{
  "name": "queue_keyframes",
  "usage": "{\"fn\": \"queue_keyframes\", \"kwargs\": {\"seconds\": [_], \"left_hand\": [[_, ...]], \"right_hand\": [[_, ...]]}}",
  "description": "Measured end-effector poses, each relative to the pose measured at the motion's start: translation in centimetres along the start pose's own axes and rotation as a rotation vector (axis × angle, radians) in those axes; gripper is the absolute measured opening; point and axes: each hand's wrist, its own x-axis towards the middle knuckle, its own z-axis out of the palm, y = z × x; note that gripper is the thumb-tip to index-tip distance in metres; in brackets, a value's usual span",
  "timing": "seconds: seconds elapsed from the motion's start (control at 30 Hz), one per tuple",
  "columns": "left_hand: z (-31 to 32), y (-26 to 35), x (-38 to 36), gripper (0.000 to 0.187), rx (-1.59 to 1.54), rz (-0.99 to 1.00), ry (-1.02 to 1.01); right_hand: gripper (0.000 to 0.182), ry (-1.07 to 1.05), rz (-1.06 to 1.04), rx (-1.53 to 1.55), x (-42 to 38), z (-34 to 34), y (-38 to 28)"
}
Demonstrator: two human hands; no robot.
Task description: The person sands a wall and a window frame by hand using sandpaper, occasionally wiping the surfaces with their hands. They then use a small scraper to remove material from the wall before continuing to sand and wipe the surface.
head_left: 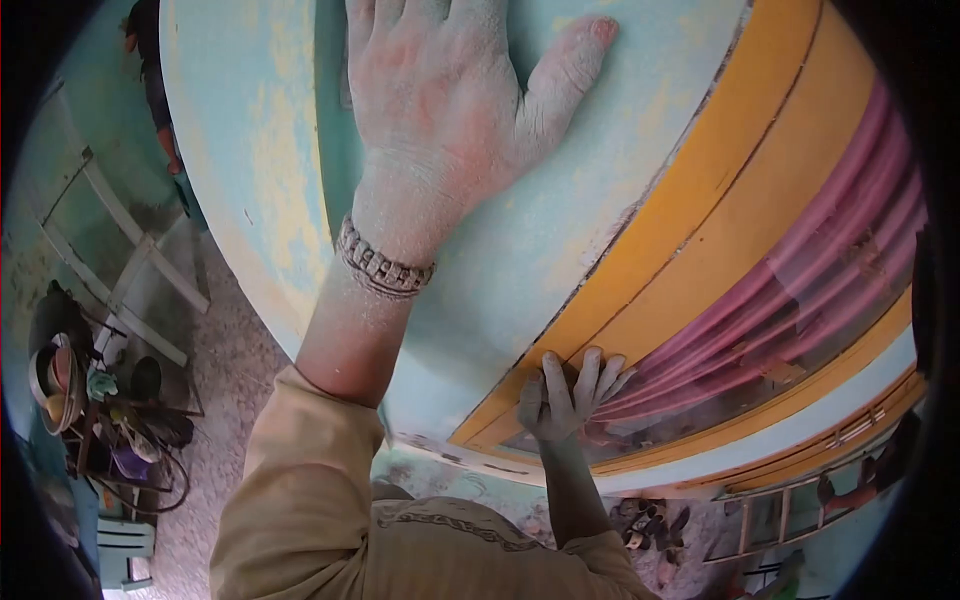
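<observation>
Pale green dusty wall (520, 260), left hand (450, 90) flat on it, fingers spread, right hand (572, 393) open against yellow window frame (700, 200).

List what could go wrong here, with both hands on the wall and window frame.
The left hand presses flat on the pale blue wall and is coated in powder, so it may slip. The right hand grips the yellow window frame, where paint is flaking along the edge; the hold could be poor. The floor lies far below, so a fall looks serious.
</observation>
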Motion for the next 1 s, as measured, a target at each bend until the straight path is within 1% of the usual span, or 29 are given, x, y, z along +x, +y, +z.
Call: {"fn": "queue_keyframes", "kwargs": {"seconds": [0.07,0.1,0.13,0.2,0.3,0.33,0.4,0.43,0.53,0.57,0.63,0.67,0.7,0.73,0.77,0.83,0.87,0.9,0.93,1.0], "left_hand": [[-0.2,0.4,-1.5,0.06,0.018,-0.048,-0.035],[-0.9,0.2,-4.4,0.07,-0.015,-0.072,-0.096],[-1.7,0.3,-7.6,0.081,-0.048,-0.094,-0.156],[-3.7,1.1,-15.1,0.081,-0.051,-0.155,-0.288],[-6.4,2.3,-29.6,0.084,-0.036,-0.154,-0.43],[-7.0,2.3,-31.8,0.085,-0.04,-0.138,-0.461],[-6.2,2.3,-28.9,0.085,-0.05,-0.199,-0.395],[-5.7,2.7,-26.5,0.085,-0.057,-0.241,-0.366],[-2.5,0.7,-11.6,0.085,-0.087,-0.147,-0.206],[-1.8,0.2,-8.4,0.085,-0.073,-0.114,-0.152],[-1.3,0.0,-6.8,0.087,-0.104,-0.099,-0.138],[-1.1,-0.1,-6.5,0.087,-0.121,-0.086,-0.125],[-1.8,0.1,-8.2,0.084,-0.07,-0.105,-0.15],[-2.5,0.7,-10.9,0.083,-0.085,-0.155,-0.196],[-3.2,1.4,-14.5,0.083,-0.095,-0.204,-0.24],[-5.4,2.6,-23.8,0.083,-0.113,-0.22,-0.396],[-5.9,2.6,-27.5,0.083,-0.115,-0.17,-0.375],[-6.5,2.6,-28.4,0.083,-0.121,-0.127,-0.358],[-6.1,2.8,-28.8,0.084,-0.138,-0.159,-0.354],[-5.2,2.9,-23.6,0.086,-0.159,-0.237,-0.358]], "right_hand": [[0.03,0.016,0.032,0.04,-0.3,0.2,-0.1],[0.03,0.026,0.049,0.058,-0.4,0.3,-0.1],[0.03,0.025,0.047,0.057,-0.6,0.2,0.0],[0.03,0.035,0.043,0.062,-0.5,0.4,0.1],[0.031,0.044,-0.033,0.04,0.3,0.2,0.2],[0.029,0.061,-0.005,0.05,0.2,0.4,0.1],[0.028,0.089,0.057,0.061,-0.1,0.7,-0.2],[0.027,0.051,0.064,0.019,0.0,0.3,-0.4],[0.026,-0.045,0.093,0.017,0.4,-0.4,-0.7],[0.025,-0.048,0.09,0.017,0.1,-0.6,-0.9],[0.025,-0.036,0.066,0.015,-0.1,-0.2,-0.4],[0.026,-0.041,0.061,0.012,-0.1,-0.1,-0.2],[0.026,-0.047,0.062,0.008,-0.3,-0.1,-0.2],[0.027,-0.053,0.065,0.004,-0.4,-0.2,-0.4],[0.028,-0.079,0.119,0.034,0.0,-0.7,-1.0],[0.03,-0.115,0.225,0.097,2.2,-1.6,-2.9],[0.031,-0.094,0.237,0.116,3.2,-1.8,-3.8],[0.031,-0.081,0.247,0.131,4.3,-1.9,-4.5],[0.032,-0.069,0.255,0.147,5.0,-1.8,-4.8],[0.034,-0.029,0.214,0.18,5.8,-1.1,-4.8]]}}
